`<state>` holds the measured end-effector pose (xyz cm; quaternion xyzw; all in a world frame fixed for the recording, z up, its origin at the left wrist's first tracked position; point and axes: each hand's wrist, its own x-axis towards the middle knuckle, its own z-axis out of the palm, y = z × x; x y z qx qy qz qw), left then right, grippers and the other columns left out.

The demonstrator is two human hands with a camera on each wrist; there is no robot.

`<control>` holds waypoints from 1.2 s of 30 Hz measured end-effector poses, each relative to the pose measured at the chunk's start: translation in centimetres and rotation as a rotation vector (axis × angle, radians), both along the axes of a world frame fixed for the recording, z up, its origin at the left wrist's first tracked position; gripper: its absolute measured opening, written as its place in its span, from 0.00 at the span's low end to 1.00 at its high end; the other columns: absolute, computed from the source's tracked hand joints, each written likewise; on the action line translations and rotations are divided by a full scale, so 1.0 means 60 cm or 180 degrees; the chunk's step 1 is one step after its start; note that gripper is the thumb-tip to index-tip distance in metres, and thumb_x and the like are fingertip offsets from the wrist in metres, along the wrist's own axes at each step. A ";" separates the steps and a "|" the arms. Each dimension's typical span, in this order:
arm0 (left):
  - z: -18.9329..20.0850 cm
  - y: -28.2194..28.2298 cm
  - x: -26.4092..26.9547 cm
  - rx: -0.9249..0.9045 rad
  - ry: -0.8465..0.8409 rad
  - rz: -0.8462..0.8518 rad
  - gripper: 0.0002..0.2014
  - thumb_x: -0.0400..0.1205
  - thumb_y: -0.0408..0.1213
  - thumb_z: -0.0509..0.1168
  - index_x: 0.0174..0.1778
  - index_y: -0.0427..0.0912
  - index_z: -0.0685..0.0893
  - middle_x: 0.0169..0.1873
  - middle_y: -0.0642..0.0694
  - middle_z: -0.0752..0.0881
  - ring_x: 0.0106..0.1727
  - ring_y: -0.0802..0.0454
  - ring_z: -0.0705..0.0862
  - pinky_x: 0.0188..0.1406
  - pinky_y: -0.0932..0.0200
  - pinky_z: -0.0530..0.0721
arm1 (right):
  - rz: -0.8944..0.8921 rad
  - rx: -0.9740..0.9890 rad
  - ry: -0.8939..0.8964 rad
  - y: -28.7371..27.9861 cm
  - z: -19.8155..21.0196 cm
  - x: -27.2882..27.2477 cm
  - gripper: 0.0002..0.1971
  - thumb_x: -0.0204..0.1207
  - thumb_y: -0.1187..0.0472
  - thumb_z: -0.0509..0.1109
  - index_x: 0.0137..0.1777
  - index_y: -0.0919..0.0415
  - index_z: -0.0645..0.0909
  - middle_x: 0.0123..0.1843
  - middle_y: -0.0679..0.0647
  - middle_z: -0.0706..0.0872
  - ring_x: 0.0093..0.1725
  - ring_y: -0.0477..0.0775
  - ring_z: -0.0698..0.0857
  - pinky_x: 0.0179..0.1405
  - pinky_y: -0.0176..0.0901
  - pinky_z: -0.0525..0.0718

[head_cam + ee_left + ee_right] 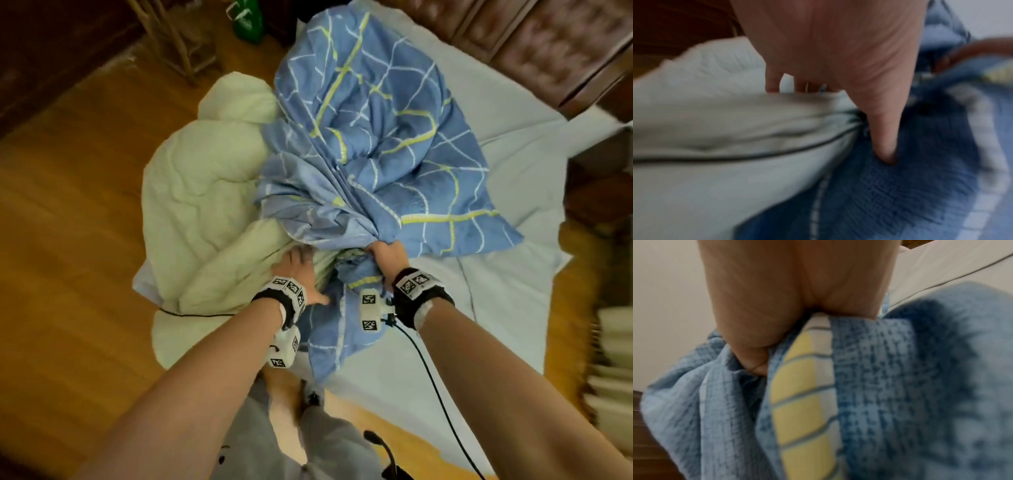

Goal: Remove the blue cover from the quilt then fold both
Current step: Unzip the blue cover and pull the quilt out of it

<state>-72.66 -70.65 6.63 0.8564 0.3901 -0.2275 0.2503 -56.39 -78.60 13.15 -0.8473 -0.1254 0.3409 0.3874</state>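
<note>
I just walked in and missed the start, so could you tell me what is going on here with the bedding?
A person is pulling a blue cover off a pale green quilt on a bed. The right hand grips a bunched part of the cover, while the left hand rests on the quilt. Much of the quilt is already out, lying to the left and hanging over the bed's edge. Nothing is folded yet.

Left hand (301,270) fingertips buried between quilt (205,192) and cover (370,137).
</note>
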 end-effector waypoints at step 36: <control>0.166 0.020 -0.316 0.0528 0.0127 0.1207 0.12 0.82 0.35 0.54 0.59 0.49 0.77 0.51 0.43 0.86 0.47 0.42 0.84 0.47 0.50 0.86 | 0.0779 -0.1349 -0.1064 -0.094 -0.056 0.016 0.12 0.78 0.63 0.70 0.56 0.70 0.80 0.54 0.69 0.87 0.56 0.70 0.86 0.48 0.52 0.82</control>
